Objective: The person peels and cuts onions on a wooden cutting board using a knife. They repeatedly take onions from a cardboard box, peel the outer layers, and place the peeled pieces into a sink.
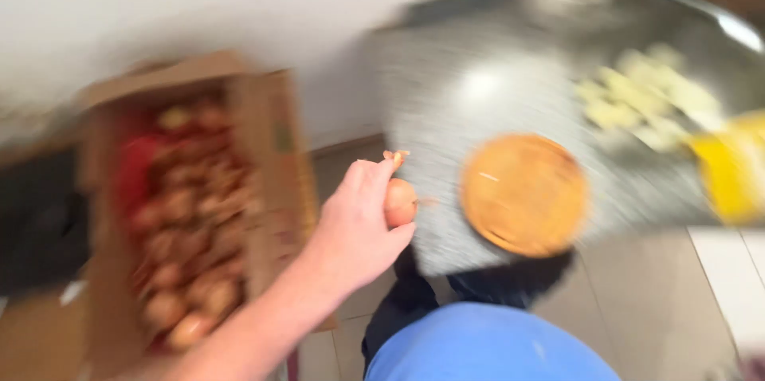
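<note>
My left hand (355, 225) reaches forward from the lower left and is shut on a small brown onion (401, 202) with a dry stem tip. It holds the onion in the air between an open cardboard box (267, 158) on the left and the near corner of a grey speckled countertop (446, 110). The box holds several brown onions (187, 221) and some red netting (135, 166). A round wooden board (523, 194) lies on the counter just right of the onion. My right hand is out of view. The whole picture is motion-blurred.
Pale yellow cut pieces (645, 94) lie further back on the counter, with a yellow object (729, 170) at the right edge. Below are my blue top (486, 345), dark trousers and a beige tiled floor (653, 293). A white wall is behind the box.
</note>
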